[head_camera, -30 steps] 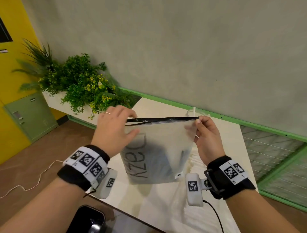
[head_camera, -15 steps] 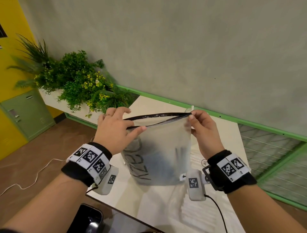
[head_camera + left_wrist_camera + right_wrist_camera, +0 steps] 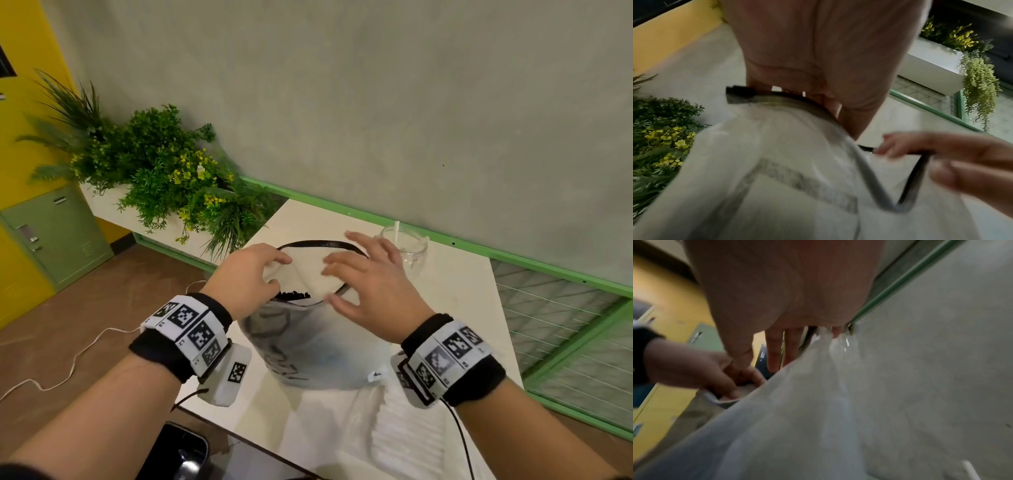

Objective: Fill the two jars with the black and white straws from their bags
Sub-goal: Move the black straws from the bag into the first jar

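Observation:
A frosted bag (image 3: pixel 318 349) with a black zip rim stands on the white table (image 3: pixel 462 308), its mouth wide apart. The ends of black straws (image 3: pixel 294 294) show inside. My left hand (image 3: pixel 279 270) grips the bag's left rim, fingers curled over it, also seen in the left wrist view (image 3: pixel 818 100). My right hand (image 3: pixel 339 282) hovers over the mouth with fingers spread and straight, blurred. Behind it stands a glass jar (image 3: pixel 409 253) holding one white straw (image 3: pixel 396 229). A second bag of white straws (image 3: pixel 387 428) lies flat at the table's front.
A planter of green plants (image 3: pixel 164 178) borders the table's far left. A green-framed mesh railing (image 3: pixel 565 342) runs along the right. A dark device (image 3: pixel 181 455) lies by the near edge. A white cable (image 3: pixel 68 370) trails over the floor.
The bag's zip rim went from a flat shut line to a wide oval. My right hand let go of the right corner and spread over the mouth. The bag sank toward the table.

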Demonstrator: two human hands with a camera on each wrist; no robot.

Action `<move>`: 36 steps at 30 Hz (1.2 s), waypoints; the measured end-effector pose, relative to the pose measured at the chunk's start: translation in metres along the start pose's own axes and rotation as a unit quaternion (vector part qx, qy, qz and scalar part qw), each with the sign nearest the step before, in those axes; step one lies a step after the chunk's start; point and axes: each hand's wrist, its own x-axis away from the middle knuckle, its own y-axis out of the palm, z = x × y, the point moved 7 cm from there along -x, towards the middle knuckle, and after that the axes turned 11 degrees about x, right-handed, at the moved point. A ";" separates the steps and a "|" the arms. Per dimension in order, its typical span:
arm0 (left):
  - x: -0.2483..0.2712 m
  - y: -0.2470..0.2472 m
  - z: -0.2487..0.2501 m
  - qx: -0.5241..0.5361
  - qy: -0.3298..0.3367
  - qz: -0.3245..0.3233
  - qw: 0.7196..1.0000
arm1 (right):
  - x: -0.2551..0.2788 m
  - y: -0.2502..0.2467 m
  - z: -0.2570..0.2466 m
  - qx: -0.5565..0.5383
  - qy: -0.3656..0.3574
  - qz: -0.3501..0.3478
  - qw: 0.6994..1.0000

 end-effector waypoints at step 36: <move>0.013 0.047 -0.024 -0.026 -0.106 -0.103 0.989 | 0.023 0.041 -0.009 0.026 0.034 -0.224 0.974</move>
